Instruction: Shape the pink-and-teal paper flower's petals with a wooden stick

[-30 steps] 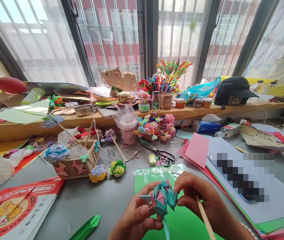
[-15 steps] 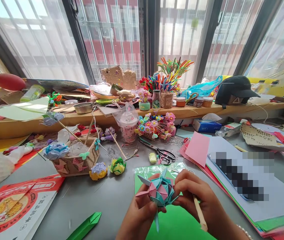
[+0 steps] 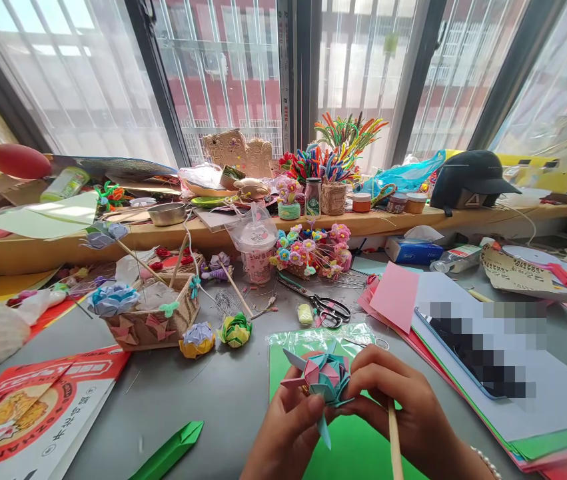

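Tilted further over since a moment ago, the teal-and-pink paper flower (image 3: 322, 379) sits low above the green sheet (image 3: 358, 447), the left hand (image 3: 290, 433) clamped on its base from below, the right hand (image 3: 403, 417) pinching its right side with a wooden stick (image 3: 394, 443) tucked against the palm.

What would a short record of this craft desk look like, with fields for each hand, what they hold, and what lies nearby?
left hand: pinches the underside of the paper flower
right hand: grips the flower's right side, with a wooden stick tucked in the fingers
flower: teal and pink folded paper, held above the green sheet
surface: grey table
nearby: scissors, woven basket, pink paper, folded green strip
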`<move>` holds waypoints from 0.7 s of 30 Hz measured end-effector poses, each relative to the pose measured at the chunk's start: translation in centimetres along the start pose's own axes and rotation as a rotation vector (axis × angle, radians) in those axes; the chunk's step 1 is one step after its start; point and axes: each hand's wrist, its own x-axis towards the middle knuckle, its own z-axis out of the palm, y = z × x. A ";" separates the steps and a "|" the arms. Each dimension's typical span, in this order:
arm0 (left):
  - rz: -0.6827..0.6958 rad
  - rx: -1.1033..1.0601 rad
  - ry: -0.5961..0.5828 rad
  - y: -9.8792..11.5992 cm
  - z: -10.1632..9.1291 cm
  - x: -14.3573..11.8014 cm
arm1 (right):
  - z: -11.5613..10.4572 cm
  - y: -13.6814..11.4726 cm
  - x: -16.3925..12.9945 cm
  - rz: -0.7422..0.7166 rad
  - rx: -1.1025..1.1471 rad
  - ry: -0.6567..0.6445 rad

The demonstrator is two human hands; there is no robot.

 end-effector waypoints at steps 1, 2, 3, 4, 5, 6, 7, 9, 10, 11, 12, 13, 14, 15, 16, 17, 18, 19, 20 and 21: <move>-0.002 0.001 0.010 -0.1 0.0 0.0 | 0.1 0.0 -0.1 0.007 -0.007 0.018; 0.002 0.002 0.020 -0.1 0.1 0.0 | 0.2 0.1 -0.1 0.015 -0.010 0.034; 0.011 0.003 0.029 -0.1 0.1 0.0 | 0.4 0.1 -0.2 0.026 -0.011 0.050; 0.021 0.004 0.037 -0.2 0.2 0.0 | 0.5 0.1 -0.3 0.036 -0.009 0.063; 0.028 0.003 0.043 -0.1 0.2 0.0 | 0.6 0.1 -0.3 0.047 -0.007 0.073; 0.029 0.001 0.045 -0.1 0.2 0.0 | 0.6 0.2 -0.4 0.056 -0.004 0.076; 0.025 -0.002 0.042 0.0 0.3 0.0 | 0.7 0.2 -0.4 0.065 0.003 0.071; 0.015 -0.013 0.019 0.2 0.2 0.0 | 0.7 0.1 -0.4 0.064 0.023 0.047; 0.016 -0.022 0.000 0.3 0.2 -0.1 | 0.7 0.1 -0.4 0.056 0.034 0.034; 0.019 -0.026 -0.019 0.5 0.1 -0.1 | 0.7 0.1 -0.3 0.046 0.041 0.023; 0.024 -0.023 -0.033 0.6 0.1 -0.1 | 0.7 0.0 -0.3 0.034 0.044 0.017; 0.031 -0.013 -0.038 0.6 0.1 -0.1 | 0.7 0.0 -0.2 0.021 0.039 0.016; 0.038 -0.001 -0.033 0.7 0.2 -0.1 | 0.7 -0.1 -0.1 0.008 0.028 0.020; 0.043 0.012 -0.021 0.7 0.2 -0.1 | 0.7 -0.2 -0.1 -0.004 0.010 0.030; 0.043 0.024 -0.003 0.6 0.3 -0.1 | 0.7 -0.2 0.0 -0.017 -0.009 0.042; 0.044 0.030 0.015 0.5 0.4 -0.1 | 0.7 -0.3 0.0 -0.029 -0.023 0.053; 0.045 0.030 0.030 0.4 0.4 -0.1 | 0.8 -0.3 0.0 -0.040 -0.031 0.066; 0.045 0.031 0.042 0.3 0.5 -0.1 | 0.8 -0.3 0.0 -0.048 -0.033 0.077; 0.047 0.031 0.050 0.2 0.6 -0.1 | 0.9 -0.3 0.0 -0.051 -0.029 0.084; 0.054 0.031 0.055 0.2 0.6 -0.1 | 0.9 -0.3 -0.1 -0.050 -0.022 0.088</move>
